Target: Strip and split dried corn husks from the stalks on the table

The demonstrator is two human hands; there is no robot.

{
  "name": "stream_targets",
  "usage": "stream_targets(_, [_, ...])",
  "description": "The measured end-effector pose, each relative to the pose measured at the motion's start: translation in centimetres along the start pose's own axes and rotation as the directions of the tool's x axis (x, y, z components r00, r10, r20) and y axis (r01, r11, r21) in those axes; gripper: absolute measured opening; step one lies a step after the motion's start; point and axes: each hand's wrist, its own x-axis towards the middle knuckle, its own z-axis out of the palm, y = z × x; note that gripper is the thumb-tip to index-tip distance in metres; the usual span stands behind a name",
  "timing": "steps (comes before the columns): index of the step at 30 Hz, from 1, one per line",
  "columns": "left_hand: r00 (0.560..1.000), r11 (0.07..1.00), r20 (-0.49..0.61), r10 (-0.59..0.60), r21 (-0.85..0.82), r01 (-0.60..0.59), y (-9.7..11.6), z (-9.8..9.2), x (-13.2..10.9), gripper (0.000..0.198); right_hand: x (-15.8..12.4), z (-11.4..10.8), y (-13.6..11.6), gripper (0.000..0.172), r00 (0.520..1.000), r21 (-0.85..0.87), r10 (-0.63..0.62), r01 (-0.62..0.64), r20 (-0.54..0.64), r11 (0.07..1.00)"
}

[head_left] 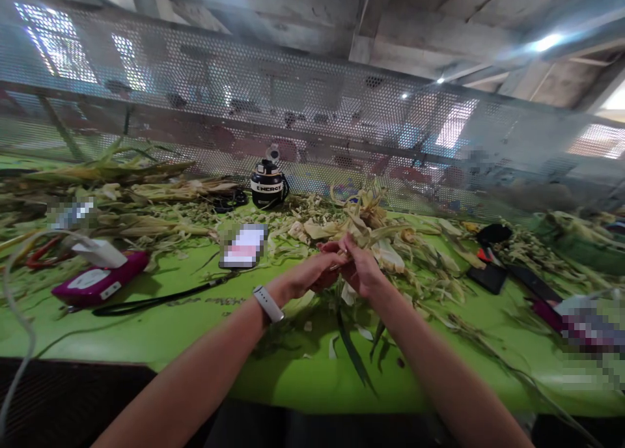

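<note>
My left hand (319, 270) and my right hand (362, 266) meet over the middle of the green table (195, 331). Both are closed, fingertips together, around pale corn husk (360, 230); the exact grip is partly hidden behind the fingers. Long green leaf strips (352, 350) hang below the hands towards the near edge. Just beyond, a heap of dry, curled husks (388, 256) lies on the table. On my left wrist is a white watch band (268, 304).
Left of my hands lie a phone (244, 246) with a black strap and a purple power strip (100, 279) with a white plug. A black bottle (267, 186) stands behind. A dark wallet-like object (488, 277) rests at right. Perforated metal sheeting (303, 109) borders the far side.
</note>
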Motion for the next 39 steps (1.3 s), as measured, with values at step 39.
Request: stream_targets(39, [0.965,0.958,-0.198,0.172,0.261,-0.117,0.6,-1.9,-0.1,0.032,1.3,-10.2,-7.9,0.026,0.381,-0.502,-0.683,0.475,-0.623,0.723])
